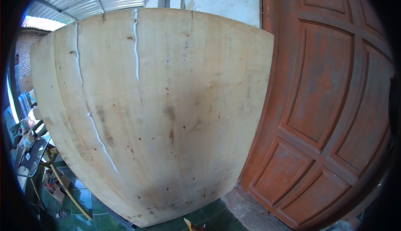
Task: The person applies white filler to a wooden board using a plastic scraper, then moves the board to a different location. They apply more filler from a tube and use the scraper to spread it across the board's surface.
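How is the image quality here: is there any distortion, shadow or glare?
Head view: strong wide-angle distortion, bowing the edges of the wooden board; black vignetting at the corners; soft shading across the board's lower middle; bright reflections on the floor tiles, lower left.

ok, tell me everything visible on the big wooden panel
Large pale wooden panel, plywood by its look, grained, with small dark spots and brownish smudges. Three wavy white lines run down its left half. It stands on edge, green floor tiles below, a red-brown door at right; contact there is unclear.
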The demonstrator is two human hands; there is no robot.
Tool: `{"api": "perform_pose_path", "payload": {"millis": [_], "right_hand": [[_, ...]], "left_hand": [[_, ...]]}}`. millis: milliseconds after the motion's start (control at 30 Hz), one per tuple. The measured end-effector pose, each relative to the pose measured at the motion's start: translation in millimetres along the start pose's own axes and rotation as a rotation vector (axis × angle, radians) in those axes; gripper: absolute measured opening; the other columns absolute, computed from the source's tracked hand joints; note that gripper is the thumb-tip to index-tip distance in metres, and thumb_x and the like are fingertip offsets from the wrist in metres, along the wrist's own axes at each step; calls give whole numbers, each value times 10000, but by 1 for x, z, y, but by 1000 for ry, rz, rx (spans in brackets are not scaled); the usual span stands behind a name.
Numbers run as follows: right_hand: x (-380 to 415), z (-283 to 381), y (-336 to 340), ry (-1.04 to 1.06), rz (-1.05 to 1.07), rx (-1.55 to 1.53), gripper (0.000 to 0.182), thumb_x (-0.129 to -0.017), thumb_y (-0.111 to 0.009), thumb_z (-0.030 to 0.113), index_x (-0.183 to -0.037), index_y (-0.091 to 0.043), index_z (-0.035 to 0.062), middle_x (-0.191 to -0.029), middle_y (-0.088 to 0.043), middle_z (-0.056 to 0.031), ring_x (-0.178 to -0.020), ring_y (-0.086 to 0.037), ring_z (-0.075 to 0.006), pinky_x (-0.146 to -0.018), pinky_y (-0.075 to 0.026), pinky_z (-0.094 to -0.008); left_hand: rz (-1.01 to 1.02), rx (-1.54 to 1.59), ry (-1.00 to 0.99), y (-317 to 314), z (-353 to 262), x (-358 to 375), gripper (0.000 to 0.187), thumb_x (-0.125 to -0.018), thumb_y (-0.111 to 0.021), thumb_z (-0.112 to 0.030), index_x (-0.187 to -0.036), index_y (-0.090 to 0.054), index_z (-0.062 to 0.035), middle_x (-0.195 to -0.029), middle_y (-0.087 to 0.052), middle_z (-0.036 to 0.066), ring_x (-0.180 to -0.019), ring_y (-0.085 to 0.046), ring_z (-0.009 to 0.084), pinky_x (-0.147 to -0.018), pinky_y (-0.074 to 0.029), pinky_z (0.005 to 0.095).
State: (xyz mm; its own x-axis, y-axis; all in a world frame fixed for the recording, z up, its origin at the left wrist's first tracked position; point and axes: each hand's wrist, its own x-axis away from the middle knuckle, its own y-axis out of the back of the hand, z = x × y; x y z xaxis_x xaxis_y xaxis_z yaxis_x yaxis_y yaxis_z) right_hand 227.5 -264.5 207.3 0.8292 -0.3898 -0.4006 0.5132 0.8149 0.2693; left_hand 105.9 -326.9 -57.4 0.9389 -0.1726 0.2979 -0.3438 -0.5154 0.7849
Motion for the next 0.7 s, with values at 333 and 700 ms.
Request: {"api": "perform_pose_path", "payload": {"millis": [333, 700], "right_hand": [[-74, 33, 49, 41, -155, -52, 180, -923, -774, 178, -1021, -739, 31, -874, -705, -88, -749, -641, -169, -668, -521, -312], [-305, 319, 72, 1097, -326, -175, 162, -951, -665, 19, -1094, -714, -40, -1042, -722, -189, -962, -720, -272, -857, -557, -333]], "left_hand": [[-624, 598, -86, 221, 37, 135, 405, -959, -691, -330, -1302, -673, -115, -1206, -696, 199, -1040, -679, 313, -872, -544, 444], [-1547, 530, -633, 609, -61, 179, 358, -1031, -572, -224, -1296, -581, 17, -1238, -641, 149, -1125, -591, 230, -974, -439, 362]]}}
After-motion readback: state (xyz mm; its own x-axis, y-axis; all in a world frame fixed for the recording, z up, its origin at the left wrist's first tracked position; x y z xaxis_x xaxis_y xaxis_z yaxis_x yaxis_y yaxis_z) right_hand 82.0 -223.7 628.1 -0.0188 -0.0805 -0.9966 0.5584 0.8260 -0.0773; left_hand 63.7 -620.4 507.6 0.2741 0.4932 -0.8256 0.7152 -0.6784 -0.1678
